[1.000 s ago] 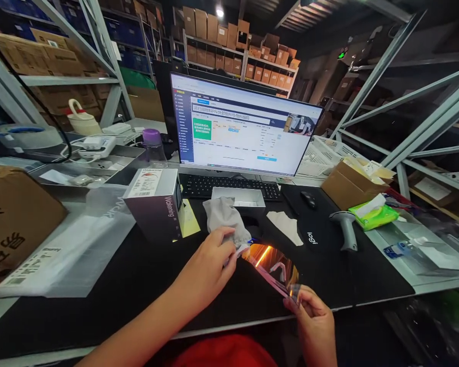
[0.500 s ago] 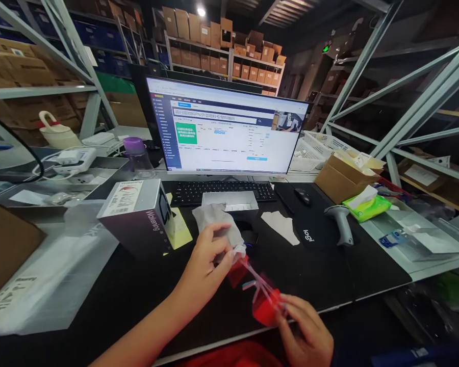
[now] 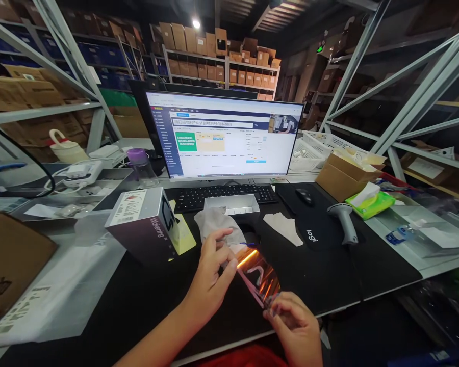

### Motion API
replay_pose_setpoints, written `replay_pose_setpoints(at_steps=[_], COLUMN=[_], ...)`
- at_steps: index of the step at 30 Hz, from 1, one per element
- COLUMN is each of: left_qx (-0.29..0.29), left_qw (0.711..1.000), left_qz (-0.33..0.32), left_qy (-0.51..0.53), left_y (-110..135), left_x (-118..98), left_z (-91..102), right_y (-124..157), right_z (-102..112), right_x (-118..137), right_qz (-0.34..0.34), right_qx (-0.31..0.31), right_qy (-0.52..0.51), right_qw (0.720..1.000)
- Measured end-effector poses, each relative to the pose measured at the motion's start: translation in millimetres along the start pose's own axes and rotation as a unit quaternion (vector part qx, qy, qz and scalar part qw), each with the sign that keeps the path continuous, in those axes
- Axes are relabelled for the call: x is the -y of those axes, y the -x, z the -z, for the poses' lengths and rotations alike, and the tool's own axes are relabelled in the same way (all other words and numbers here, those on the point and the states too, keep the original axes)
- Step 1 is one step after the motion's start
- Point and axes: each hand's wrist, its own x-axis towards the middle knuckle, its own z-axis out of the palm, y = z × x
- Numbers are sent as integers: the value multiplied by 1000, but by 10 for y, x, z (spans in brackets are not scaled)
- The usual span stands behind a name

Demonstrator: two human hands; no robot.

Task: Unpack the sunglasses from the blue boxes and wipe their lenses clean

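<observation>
A pair of glasses with a shiny orange-red mirrored lens and pale pinkish arms lies tilted between my hands. My right hand pinches their near right end. My left hand is closed at their far end, its fingers on the mouth of a light grey cloth pouch. How much of the glasses the pouch covers is hidden. Behind the pouch stands an open white tray-like box. A grey box printed "Wakening" stands upright to the left, touching a yellow paper.
Behind are a keyboard and a lit monitor. To the right lie a white paper piece, a mouse, a barcode scanner, a green tissue pack and a cardboard box. Plastic bags lie at left.
The glasses have turned, so their lens now faces up and reflects orange instead of looking red. My right hand has moved slightly left. The view has shifted a little.
</observation>
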Motion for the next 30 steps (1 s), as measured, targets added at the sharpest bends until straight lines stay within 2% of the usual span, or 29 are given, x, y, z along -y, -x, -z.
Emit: replay_pose_setpoints(at_steps=[2, 4, 6, 8, 11, 13, 16, 20, 24, 26, 28, 30], left_qx=[-72, -159, -196, -166, -86, -59, -82, -135, -126, -120, -134, -165], left_qw=[995, 977, 962, 958, 937, 924, 927, 938, 960, 970, 974, 971], left_qz=[-12, -22, -18, 29, 142, 175, 157, 113, 43, -3, -29, -31], left_qy=[-68, -138, -187, -230, -307, -334, -332, -298, -246, -210, -183, -170], left_y=[56, 151, 263, 355, 400, 379, 336, 333, 400, 449, 496, 530], left_x=[-8, -15, -21, -21, -4, 18, 57, 90, 99, 104, 108, 108], left_z=[35, 57, 44, -8, -119, -178, -224, -247, -261, -253, -225, -178], right_y=[-36, -64, -61, -25, 51, 93, 143, 186, 105, 14, -85, -167], right_z=[4, 23, 32, 15, -47, -90, -151, -236, -277, -269, -243, -201], right_x=[-27, -33, -21, 0, 24, 32, 41, 43, 88, 150, 215, 251], right_qz=[5, 7, 4, -3, -25, -50, -90, -97, -25, 26, 105, 204], right_qx=[-21, -46, -49, -30, 16, 42, 73, 53, 77, 66, 34, 2], right_qy=[12, 12, 7, 3, -28, -69, -123, -153, -96, -37, 38, 114], right_qw=[1000, 999, 999, 1000, 999, 995, 985, 982, 992, 997, 993, 972])
